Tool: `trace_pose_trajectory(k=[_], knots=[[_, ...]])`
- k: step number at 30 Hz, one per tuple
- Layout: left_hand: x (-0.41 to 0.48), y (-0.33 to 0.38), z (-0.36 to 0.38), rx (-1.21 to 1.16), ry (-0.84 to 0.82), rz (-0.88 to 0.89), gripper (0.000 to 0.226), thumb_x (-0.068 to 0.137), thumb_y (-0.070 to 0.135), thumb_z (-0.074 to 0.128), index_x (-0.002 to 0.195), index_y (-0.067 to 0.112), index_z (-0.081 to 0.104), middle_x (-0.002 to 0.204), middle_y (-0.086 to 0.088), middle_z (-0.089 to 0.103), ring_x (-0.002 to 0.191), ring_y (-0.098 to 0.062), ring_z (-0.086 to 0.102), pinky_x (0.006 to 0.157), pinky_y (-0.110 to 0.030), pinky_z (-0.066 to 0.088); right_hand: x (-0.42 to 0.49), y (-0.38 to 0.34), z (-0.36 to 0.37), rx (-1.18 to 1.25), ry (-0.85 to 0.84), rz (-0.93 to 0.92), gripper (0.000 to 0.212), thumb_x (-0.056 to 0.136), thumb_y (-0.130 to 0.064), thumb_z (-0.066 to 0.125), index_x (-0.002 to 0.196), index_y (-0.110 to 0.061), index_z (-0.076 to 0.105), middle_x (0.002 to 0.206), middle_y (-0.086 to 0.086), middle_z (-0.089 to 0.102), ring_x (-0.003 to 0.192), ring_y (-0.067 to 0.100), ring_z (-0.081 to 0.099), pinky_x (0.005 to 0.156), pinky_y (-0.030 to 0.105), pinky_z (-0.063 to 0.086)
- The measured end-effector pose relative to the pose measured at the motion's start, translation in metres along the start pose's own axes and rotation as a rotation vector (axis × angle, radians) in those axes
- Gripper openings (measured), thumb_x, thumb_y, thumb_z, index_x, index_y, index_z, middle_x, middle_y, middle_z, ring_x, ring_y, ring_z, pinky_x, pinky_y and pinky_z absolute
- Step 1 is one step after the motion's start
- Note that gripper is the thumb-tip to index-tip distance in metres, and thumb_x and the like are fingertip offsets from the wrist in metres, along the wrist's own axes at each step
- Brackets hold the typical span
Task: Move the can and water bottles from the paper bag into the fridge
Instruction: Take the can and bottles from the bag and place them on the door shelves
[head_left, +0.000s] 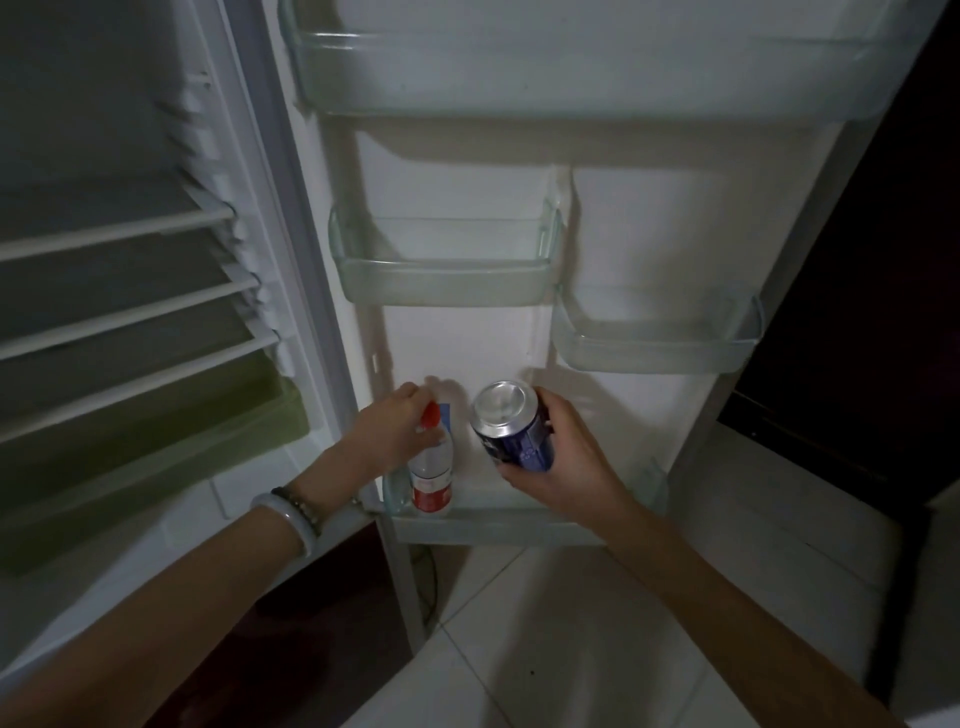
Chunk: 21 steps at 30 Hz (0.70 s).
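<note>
A clear water bottle (431, 478) with a red cap and red label stands upright at the left end of the lowest door shelf (498, 525) of the open fridge. My left hand (389, 428) grips it around the neck and cap. My right hand (563, 462) holds a blue can (511, 426) with a silver top, tilted, just above the same shelf to the right of the bottle. The paper bag is out of view.
Above hang three clear door bins: one at mid-left (447, 270), one at mid-right (654, 332) and a wide one at the top (571, 78). The fridge interior on the left has white-edged shelves (124, 317) and a green drawer (156, 447). Below is pale tiled floor (519, 649).
</note>
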<state>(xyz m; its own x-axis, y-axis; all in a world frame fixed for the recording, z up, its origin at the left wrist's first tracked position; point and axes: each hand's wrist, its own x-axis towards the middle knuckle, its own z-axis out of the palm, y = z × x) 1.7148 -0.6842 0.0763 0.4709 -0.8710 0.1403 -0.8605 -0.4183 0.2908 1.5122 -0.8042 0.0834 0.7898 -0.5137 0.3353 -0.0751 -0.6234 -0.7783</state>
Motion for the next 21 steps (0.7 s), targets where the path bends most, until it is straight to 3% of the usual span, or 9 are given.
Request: trace_pose_trajectory(k=[3,6,8,10,13,16,21], knots=[[-0.006,0.008,-0.001,0.046,0.056,0.077,0.041,0.082,0.028,0.065,0.115,0.008,0.051,0.118,-0.011,0.051,0.102,-0.030,0.054,0.080,-0.037,0.045,-0.001,-0.021,-0.012,0.013,-0.019,-0.043,0.075,0.063,-0.018,0.083,0.120,-0.038,0.037,0.116,-0.009,0.051,0.100,-0.011,0.049,0.081,0.003,0.038],[-0.009,0.017,-0.001,0.047,0.070,0.157,0.053,0.079,0.026,0.069,0.125,0.007,0.050,0.127,-0.013,0.050,0.111,-0.030,0.050,0.090,-0.037,0.042,-0.001,-0.047,-0.031,0.049,-0.035,-0.087,0.075,0.063,-0.015,0.084,0.120,-0.033,0.040,0.117,-0.011,0.054,0.101,-0.017,0.049,0.081,0.002,0.038],[-0.008,0.023,-0.002,0.064,0.088,0.210,0.056,0.076,0.031,0.072,0.123,0.008,0.052,0.126,-0.012,0.052,0.111,-0.030,0.051,0.091,-0.036,0.042,0.002,-0.067,-0.051,0.070,-0.025,-0.113,0.074,0.063,-0.016,0.084,0.118,-0.037,0.039,0.113,-0.022,0.053,0.099,-0.018,0.049,0.081,0.003,0.039],[-0.006,0.030,-0.006,0.060,0.097,0.219,0.058,0.075,0.035,0.072,0.124,0.009,0.052,0.127,-0.011,0.051,0.113,-0.029,0.050,0.093,-0.036,0.042,0.010,-0.088,-0.073,0.096,0.030,-0.120,0.071,0.062,-0.022,0.085,0.113,-0.041,0.039,0.109,-0.029,0.050,0.098,-0.011,0.052,0.081,0.008,0.042],[-0.005,0.041,-0.017,0.067,0.136,0.245,0.061,0.077,0.039,0.071,0.126,0.010,0.050,0.130,-0.011,0.050,0.117,-0.029,0.048,0.097,-0.039,0.041,0.026,-0.106,-0.106,0.134,0.204,-0.125,0.074,0.052,-0.039,0.084,0.114,-0.031,0.045,0.109,-0.016,0.058,0.101,0.009,0.059,0.085,0.025,0.049],[-0.006,0.051,-0.023,0.093,0.179,0.279,0.059,0.078,0.039,0.070,0.126,0.011,0.051,0.129,-0.011,0.051,0.116,-0.029,0.049,0.096,-0.038,0.042,0.042,-0.106,-0.130,0.127,0.336,-0.109,0.066,0.059,-0.024,0.085,0.113,-0.023,0.048,0.109,-0.004,0.064,0.096,0.011,0.063,0.086,0.030,0.051],[-0.013,0.061,-0.023,0.130,0.225,0.320,0.059,0.075,0.041,0.071,0.123,0.013,0.054,0.125,-0.009,0.056,0.111,-0.028,0.054,0.092,-0.038,0.044,0.067,-0.083,-0.136,0.018,0.350,0.007,0.063,0.062,-0.015,0.083,0.114,-0.017,0.047,0.109,0.000,0.060,0.094,0.014,0.057,0.079,0.025,0.042]])
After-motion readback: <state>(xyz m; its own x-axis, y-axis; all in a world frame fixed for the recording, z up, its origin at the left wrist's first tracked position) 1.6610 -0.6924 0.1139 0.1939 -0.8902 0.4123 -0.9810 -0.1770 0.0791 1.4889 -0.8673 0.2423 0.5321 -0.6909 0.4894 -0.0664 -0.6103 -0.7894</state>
